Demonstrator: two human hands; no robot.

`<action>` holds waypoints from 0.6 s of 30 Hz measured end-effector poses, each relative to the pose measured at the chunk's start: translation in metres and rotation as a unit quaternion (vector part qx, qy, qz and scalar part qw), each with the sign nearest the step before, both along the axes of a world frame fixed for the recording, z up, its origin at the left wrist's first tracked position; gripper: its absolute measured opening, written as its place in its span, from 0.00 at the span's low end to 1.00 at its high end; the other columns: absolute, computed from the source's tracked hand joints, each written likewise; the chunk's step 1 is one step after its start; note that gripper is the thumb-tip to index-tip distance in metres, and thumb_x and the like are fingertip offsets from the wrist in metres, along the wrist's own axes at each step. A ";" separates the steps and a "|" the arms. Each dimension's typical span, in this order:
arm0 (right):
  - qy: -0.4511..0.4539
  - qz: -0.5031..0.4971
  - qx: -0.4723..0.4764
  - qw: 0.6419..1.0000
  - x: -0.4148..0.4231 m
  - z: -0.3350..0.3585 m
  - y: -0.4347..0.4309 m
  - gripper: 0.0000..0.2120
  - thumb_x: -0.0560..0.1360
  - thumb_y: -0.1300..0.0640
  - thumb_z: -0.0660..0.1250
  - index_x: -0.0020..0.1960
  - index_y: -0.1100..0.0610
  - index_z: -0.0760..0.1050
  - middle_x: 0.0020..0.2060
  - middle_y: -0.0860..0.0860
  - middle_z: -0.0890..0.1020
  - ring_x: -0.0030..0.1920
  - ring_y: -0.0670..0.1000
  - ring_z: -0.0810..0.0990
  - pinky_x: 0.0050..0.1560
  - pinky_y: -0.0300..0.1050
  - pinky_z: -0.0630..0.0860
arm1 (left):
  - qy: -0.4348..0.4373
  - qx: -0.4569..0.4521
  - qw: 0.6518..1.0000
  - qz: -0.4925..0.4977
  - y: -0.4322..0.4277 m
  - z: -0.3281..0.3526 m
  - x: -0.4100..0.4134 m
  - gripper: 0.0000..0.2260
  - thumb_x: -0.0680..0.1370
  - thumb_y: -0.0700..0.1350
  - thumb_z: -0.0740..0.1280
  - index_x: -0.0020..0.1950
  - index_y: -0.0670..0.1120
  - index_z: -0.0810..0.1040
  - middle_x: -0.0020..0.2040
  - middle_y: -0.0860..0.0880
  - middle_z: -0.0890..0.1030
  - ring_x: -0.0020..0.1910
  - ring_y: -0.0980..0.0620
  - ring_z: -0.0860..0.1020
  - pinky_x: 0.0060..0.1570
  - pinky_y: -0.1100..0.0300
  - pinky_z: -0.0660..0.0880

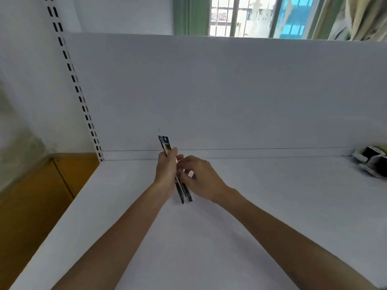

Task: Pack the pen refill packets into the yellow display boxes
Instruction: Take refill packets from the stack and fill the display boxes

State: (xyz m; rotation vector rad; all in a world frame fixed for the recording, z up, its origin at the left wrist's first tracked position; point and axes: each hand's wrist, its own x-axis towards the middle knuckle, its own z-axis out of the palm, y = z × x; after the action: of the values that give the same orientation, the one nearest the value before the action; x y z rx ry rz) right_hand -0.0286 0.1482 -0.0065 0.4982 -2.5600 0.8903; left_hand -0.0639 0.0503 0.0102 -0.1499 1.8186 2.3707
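Holding two slim pen refill packets (185, 193) together above the white table (272, 216), you wrap your left hand (167, 170) around their middle, fingers curled on them. Your right hand (202, 178) meets them from the other side, fingertips pinching the same bundle. The packets stand tilted, dark header cards up in front of the back panel (209, 91); their print is too blurred to read. At the table's far right edge lies a heap of dark and white packaging (371, 162), its writing equally illegible.

refill packets (185, 193) half hidden, edge pile (371, 162) cropped, blurred
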 end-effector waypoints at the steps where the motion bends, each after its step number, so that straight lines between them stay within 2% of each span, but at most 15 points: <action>1: -0.009 -0.009 -0.020 1.000 0.006 -0.001 0.006 0.09 0.75 0.61 0.64 0.52 0.60 0.80 0.48 0.53 0.80 0.43 0.49 0.78 0.43 0.38 0.73 | 0.002 0.002 1.000 0.000 0.006 -0.001 0.000 0.05 0.80 0.44 0.59 0.51 0.43 0.69 0.42 0.48 0.75 0.39 0.51 0.75 0.37 0.56 0.74; 3: -0.032 -0.056 -0.079 0.995 0.019 -0.002 0.021 0.10 0.73 0.58 0.68 0.53 0.59 0.77 0.49 0.52 0.79 0.47 0.48 0.77 0.46 0.38 0.73 | 0.002 0.015 1.000 0.000 0.022 -0.003 0.005 0.02 0.80 0.41 0.58 0.48 0.43 0.68 0.40 0.48 0.73 0.39 0.52 0.75 0.41 0.56 0.74; 6: -0.125 -0.119 -0.145 0.974 0.041 0.002 0.047 0.19 0.69 0.53 0.73 0.56 0.57 0.70 0.52 0.51 0.77 0.51 0.48 0.76 0.49 0.43 0.76 | -0.005 0.025 0.999 -0.019 0.053 -0.002 0.021 0.03 0.79 0.41 0.58 0.46 0.43 0.68 0.37 0.49 0.73 0.37 0.54 0.76 0.39 0.59 0.74; 9: -0.201 -0.126 -0.164 0.958 0.066 0.014 0.079 0.22 0.71 0.51 0.71 0.60 0.54 0.68 0.49 0.49 0.79 0.45 0.47 0.79 0.42 0.37 0.76 | -0.028 0.060 0.996 -0.057 0.085 0.003 0.041 0.04 0.78 0.40 0.60 0.44 0.43 0.68 0.38 0.48 0.74 0.38 0.53 0.77 0.41 0.57 0.76; 11: -0.212 -0.141 -0.135 0.958 0.085 0.020 0.103 0.19 0.72 0.52 0.69 0.61 0.53 0.68 0.46 0.48 0.79 0.40 0.44 0.77 0.36 0.33 0.72 | -0.033 0.076 0.993 -0.081 0.107 0.008 0.056 0.05 0.78 0.40 0.62 0.42 0.42 0.69 0.35 0.48 0.73 0.38 0.53 0.77 0.45 0.55 0.76; 13: -0.209 -0.158 -0.098 0.960 0.105 0.025 0.128 0.11 0.74 0.54 0.64 0.56 0.56 0.71 0.41 0.49 0.77 0.36 0.45 0.74 0.33 0.35 0.69 | -0.014 0.075 0.991 -0.112 0.129 0.011 0.072 0.06 0.78 0.39 0.63 0.41 0.43 0.71 0.34 0.48 0.74 0.38 0.53 0.77 0.46 0.57 0.74; 14: -0.206 -0.168 -0.090 0.960 0.116 0.027 0.141 0.07 0.75 0.56 0.62 0.51 0.57 0.73 0.39 0.50 0.76 0.34 0.47 0.73 0.33 0.37 0.69 | 0.004 0.060 0.989 -0.136 0.142 0.013 0.080 0.06 0.77 0.39 0.64 0.40 0.44 0.72 0.35 0.48 0.75 0.38 0.53 0.76 0.47 0.57 0.74; 16: -0.199 -0.189 -0.097 0.957 0.141 0.028 0.168 0.07 0.77 0.57 0.58 0.47 0.59 0.72 0.38 0.52 0.76 0.35 0.49 0.73 0.36 0.43 0.70 | 0.042 0.021 0.980 -0.195 0.168 0.015 0.099 0.05 0.76 0.41 0.66 0.41 0.45 0.74 0.38 0.49 0.78 0.40 0.53 0.76 0.49 0.58 0.72; 18: -0.192 -0.216 -0.111 0.951 0.169 0.027 0.200 0.07 0.78 0.57 0.55 0.45 0.58 0.70 0.39 0.53 0.76 0.37 0.50 0.73 0.38 0.45 0.71 | 0.062 -0.011 0.966 -0.251 0.198 0.015 0.121 0.04 0.75 0.44 0.67 0.41 0.46 0.75 0.39 0.50 0.78 0.41 0.54 0.76 0.45 0.61 0.72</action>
State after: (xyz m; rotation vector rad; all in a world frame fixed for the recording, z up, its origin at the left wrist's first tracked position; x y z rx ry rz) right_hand 0.1407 0.3478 0.0205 -0.3273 -2.6868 1.1721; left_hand 0.0566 0.2482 0.0250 0.4193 1.6798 2.0351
